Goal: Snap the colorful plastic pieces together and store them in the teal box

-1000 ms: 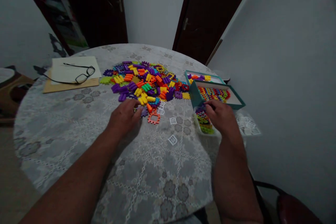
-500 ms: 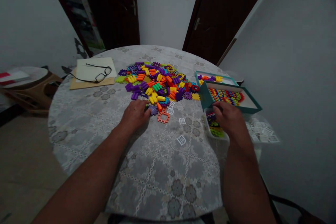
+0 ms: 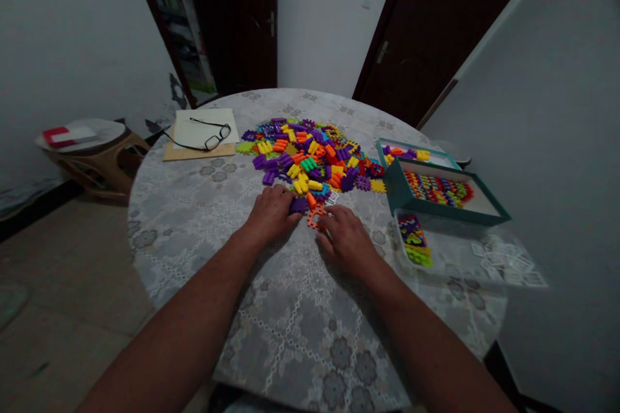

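My left hand (image 3: pixel 272 211) rests on the table at the near edge of a heap of plastic building pieces (image 3: pixel 310 151), its fingers and thumb closed at the edge of a purple square piece (image 3: pixel 299 205). From the right, my right hand (image 3: pixel 347 237) reaches in, thumb and fingers apart, its fingertips at an orange notched square frame (image 3: pixel 312 218). A small orange peg-like piece (image 3: pixel 311 201) lies just behind that frame. Beside it, a white lattice window piece (image 3: pixel 332 198) shows partly past my right fingers.
A teal box (image 3: pixel 438 210) of colourful pieces stands right, its teal-edged lid (image 3: pixel 438 158) behind it. Nearer are a clear tub (image 3: pixel 404 257) and a bag of white pieces (image 3: pixel 508 261). Glasses (image 3: pixel 213 142) lie on papers (image 3: pixel 186 119) at left. A stool (image 3: pixel 104 161) stands beyond.
My right hand has moved left from the tub and teal box to the orange frame. My left hand stays by the purple piece, which now looks darker. The camera view has shifted.
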Motion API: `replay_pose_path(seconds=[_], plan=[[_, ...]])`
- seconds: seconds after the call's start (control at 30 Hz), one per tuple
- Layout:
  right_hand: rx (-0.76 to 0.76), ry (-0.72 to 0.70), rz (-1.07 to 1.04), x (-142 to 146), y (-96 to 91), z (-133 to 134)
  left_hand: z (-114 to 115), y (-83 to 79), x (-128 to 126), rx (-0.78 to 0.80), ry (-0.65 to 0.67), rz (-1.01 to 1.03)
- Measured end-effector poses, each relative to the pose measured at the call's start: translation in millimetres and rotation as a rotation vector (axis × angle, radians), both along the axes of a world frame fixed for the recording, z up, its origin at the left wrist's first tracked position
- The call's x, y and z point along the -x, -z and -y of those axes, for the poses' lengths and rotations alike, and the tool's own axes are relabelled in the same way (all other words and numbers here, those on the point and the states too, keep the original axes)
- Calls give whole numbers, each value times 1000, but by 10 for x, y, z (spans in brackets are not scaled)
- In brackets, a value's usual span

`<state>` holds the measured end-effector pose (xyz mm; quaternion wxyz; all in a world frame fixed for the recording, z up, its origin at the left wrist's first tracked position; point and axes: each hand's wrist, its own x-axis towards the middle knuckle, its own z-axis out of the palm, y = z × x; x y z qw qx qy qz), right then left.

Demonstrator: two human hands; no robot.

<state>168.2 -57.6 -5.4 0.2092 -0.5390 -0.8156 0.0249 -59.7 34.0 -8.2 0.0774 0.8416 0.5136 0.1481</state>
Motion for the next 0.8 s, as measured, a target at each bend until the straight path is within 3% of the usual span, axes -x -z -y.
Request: replay_pose_path(seconds=[0.13,0.33,0.5,0.67,0.8], plan=[[35,28,21,39,114,-65,-4,-26,-5,3,30,27],[-12,-17,32,7,95,-96,-21,-73,15,5,85,187],[-45,-91,-70,17,99,-84,63,-133,-14,82,230,317],[-50,-123,-187,30,161,-127,169,-229,-50,255,362,268],[-44,-120,-291,7,150,-143,201,-299,-43,284,376,258]])
